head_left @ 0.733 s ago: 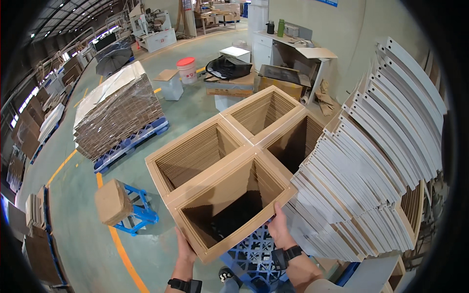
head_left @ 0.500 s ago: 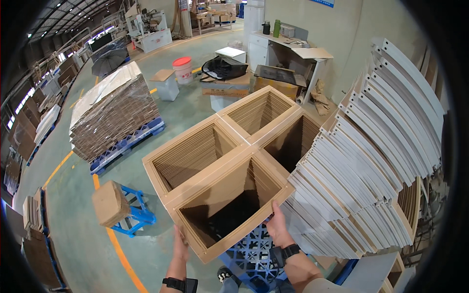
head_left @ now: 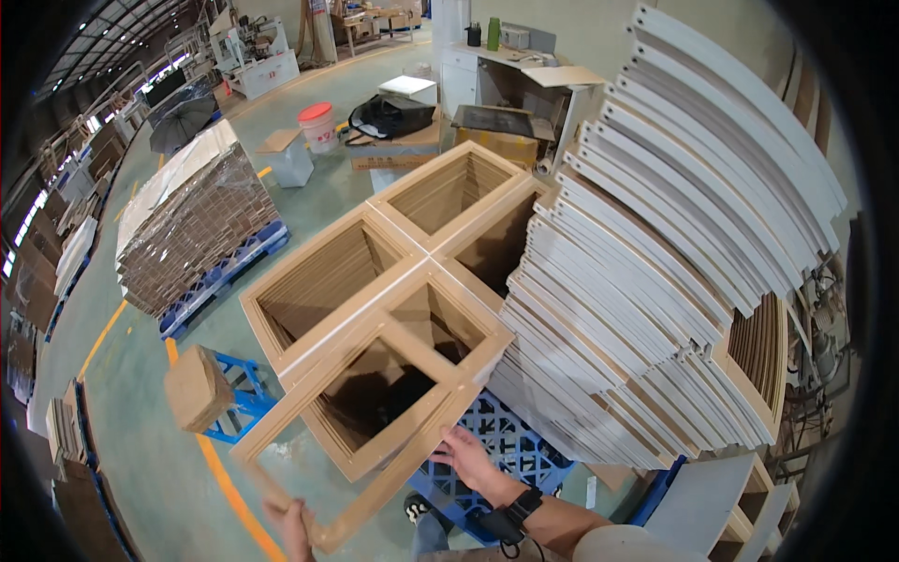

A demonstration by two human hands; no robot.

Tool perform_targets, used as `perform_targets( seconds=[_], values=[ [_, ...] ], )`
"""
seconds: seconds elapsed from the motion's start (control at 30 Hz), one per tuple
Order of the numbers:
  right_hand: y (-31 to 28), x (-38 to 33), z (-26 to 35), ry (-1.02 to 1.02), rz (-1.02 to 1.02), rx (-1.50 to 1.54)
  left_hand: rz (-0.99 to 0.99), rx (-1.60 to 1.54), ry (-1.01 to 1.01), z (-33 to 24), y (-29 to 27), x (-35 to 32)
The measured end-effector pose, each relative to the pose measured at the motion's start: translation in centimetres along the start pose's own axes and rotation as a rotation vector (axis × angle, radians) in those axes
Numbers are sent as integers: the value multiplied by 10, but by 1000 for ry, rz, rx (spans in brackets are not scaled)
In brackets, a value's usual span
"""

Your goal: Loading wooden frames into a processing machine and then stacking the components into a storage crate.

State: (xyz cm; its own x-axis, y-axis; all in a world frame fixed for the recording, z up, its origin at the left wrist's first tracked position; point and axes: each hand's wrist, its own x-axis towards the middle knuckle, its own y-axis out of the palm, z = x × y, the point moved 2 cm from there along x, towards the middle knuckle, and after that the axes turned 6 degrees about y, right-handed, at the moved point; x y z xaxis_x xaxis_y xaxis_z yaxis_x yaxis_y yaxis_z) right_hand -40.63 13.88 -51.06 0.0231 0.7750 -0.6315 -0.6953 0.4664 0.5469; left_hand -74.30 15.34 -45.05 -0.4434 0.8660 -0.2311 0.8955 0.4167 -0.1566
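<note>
A light-brown rectangular frame [head_left: 421,354] with a crossbar lies tilted over the near part of a tall stack of matching frames [head_left: 304,286], its near end pulled out toward me. My left hand [head_left: 294,526] is closed on its near-left corner, slightly smeared by motion, with the thumb on top. At the frame's right rail, my right hand [head_left: 470,459] grips the edge; part of its fingers is hidden under the rail. The stack's openings form deep, dark wells. Below my right hand is a blue plastic pallet [head_left: 506,426].
Leaning stacks of white-edged panels [head_left: 618,281] crowd the right side. To the left stand a blue stool [head_left: 245,393] with a cardboard-covered seat and a wrapped pallet load [head_left: 192,215]. Farther off are a red-lidded bucket [head_left: 318,129], a black bag [head_left: 391,117] on boxes and a desk [head_left: 459,77].
One frame has come up off the near part of the stack and shifted toward me and to the left. My left hand moved down and left with it; my right hand moved left.
</note>
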Motion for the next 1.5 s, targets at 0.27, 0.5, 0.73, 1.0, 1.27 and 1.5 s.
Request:
perform_targets(
  seconds=[0.27,0.5,0.73,1.0,1.27,1.5],
  values=[
    [-94,-72,-88,586,248,-89,-364,746,266,157,-178,-193],
    [-275,-48,-173,571,13,58,-78,717,-356,318,-86,-209],
    [-381,107,-244,322,-320,138,-6,276,-280,491,77,-87],
    [-378,218,-268,258,-484,70,58,459,166,616,134,-17],
    [-437,203,-265,255,-515,30,113,733,-296,640,195,-21],
    [-436,202,-256,208,-379,194,236,729,-613,655,174,33]
  ],
)
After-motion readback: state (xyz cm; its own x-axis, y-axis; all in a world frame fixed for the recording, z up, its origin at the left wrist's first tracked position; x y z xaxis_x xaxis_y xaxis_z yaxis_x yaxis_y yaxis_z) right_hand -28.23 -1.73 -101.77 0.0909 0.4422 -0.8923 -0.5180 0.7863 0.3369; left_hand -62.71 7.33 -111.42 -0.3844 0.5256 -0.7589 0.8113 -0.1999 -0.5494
